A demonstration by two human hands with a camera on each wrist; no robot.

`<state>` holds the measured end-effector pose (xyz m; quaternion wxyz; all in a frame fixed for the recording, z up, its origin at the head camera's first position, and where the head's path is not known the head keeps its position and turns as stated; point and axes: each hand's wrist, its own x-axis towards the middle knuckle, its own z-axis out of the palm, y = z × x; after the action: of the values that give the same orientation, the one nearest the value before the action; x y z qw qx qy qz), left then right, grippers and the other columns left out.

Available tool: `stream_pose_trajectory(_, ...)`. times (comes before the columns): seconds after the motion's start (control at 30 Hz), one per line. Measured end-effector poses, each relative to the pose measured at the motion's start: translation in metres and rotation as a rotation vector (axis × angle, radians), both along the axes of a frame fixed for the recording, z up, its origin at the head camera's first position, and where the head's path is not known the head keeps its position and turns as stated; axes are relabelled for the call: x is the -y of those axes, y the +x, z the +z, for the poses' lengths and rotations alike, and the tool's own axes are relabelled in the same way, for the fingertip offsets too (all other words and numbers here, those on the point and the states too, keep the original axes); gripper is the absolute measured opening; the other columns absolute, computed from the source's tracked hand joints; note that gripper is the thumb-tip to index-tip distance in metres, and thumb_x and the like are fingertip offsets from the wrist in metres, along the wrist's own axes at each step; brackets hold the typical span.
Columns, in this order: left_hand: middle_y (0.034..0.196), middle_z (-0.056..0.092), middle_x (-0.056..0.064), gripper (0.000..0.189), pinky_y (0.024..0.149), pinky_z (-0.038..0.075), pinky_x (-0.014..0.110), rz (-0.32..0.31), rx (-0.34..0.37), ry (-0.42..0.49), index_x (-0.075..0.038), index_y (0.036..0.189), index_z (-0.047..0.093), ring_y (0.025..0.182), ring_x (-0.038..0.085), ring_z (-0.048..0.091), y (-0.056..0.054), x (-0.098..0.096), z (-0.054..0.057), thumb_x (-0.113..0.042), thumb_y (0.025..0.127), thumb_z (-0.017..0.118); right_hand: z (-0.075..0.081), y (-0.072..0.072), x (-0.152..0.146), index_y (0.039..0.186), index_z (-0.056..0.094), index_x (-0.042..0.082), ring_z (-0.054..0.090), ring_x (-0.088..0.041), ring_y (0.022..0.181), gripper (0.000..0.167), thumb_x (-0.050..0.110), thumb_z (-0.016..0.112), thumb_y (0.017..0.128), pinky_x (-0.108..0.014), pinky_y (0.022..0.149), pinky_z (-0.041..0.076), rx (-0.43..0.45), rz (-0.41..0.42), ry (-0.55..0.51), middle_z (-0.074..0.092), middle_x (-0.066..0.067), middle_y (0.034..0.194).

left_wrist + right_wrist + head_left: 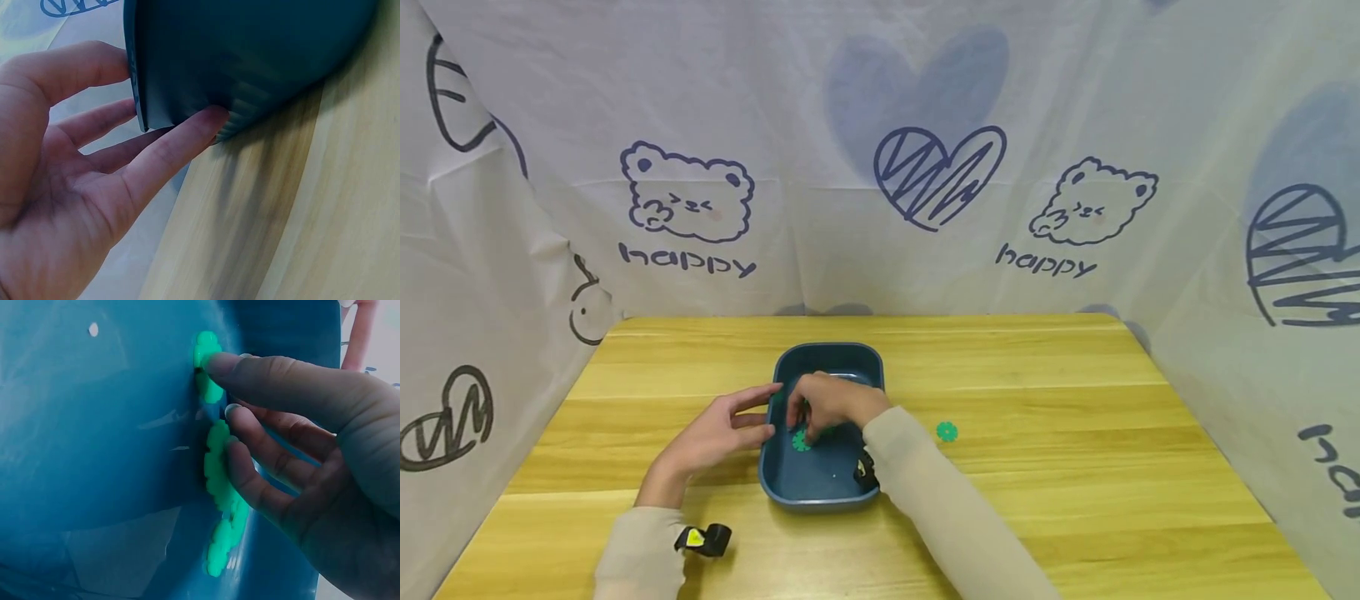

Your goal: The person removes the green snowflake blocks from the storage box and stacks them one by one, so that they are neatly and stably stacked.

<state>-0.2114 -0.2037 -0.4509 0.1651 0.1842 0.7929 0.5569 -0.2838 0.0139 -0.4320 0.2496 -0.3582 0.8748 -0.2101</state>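
Blue, glossy walls with rounded corners shape the tray, which stands left of the middle of the wooden table, its far rim a little short of the table's back edge. To its right the planks run wide, with one loose green disc lying flat near the tray; the strip to the left is narrower and partly taken up by a forearm. Inside, the near end of the tray floor gives some room, while the right forearm cuts across the right rim.

From where I stand, the left hand reaches in from the left, fingers spread and nearly straight, tips touching the outer wall and rim without clamping them. The right hand bends down into the tray, fingers curled. Its thumb lies on a green piece while other fingertips touch a second piece; I cannot tell whether anything is truly pinched.

Several such pieces sit by the tray's inner wall, thin, with notched, petal-like edges. Pale sleeves cover both arms, and the wood shows long yellow grain. Behind hangs creased white cloth, printed with hearts and bears.
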Motion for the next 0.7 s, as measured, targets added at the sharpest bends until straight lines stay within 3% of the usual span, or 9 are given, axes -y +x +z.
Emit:
stream_pose_trajectory(0.27, 0.163, 0.033, 0.031, 0.067, 0.095, 0.062, 0.034, -0.007, 0.003, 0.01, 0.0, 0.159, 0.033, 0.141, 0.053, 0.048, -0.0006, -0.0002, 0.0002, -0.014, 0.102, 0.064, -0.0036, -0.0004, -0.0001, 0.099, 0.079, 0.014, 0.063, -0.006, 0.081, 0.021, 0.012, 0.089, 0.08, -0.016, 0.07, 0.054, -0.013, 0.018, -0.014, 0.072, 0.005, 0.092)
stream_pose_trajectory(0.5, 0.164, 0.032, 0.03, 0.066, 0.095, 0.063, 0.033, -0.004, 0.008, 0.013, 0.0, 0.159, 0.033, 0.141, 0.053, 0.048, 0.0002, -0.0007, 0.0006, -0.012, 0.102, 0.063, -0.0047, 0.0021, 0.0004, 0.098, 0.078, 0.018, 0.062, -0.005, 0.085, 0.023, 0.017, 0.091, 0.079, -0.017, 0.075, 0.054, -0.022, 0.026, 0.037, 0.071, 0.008, 0.094)
stream_pose_trajectory(0.7, 0.164, 0.033, 0.029, 0.065, 0.094, 0.063, 0.034, 0.002, 0.014, 0.011, -0.001, 0.159, 0.033, 0.141, 0.052, 0.048, 0.0005, -0.0011, 0.0006, -0.011, 0.102, 0.062, -0.0036, 0.0044, 0.0006, 0.094, 0.078, 0.019, 0.062, -0.006, 0.082, 0.019, 0.016, 0.09, 0.08, -0.017, 0.072, 0.054, 0.001, 0.031, 0.04, 0.07, 0.008, 0.089)
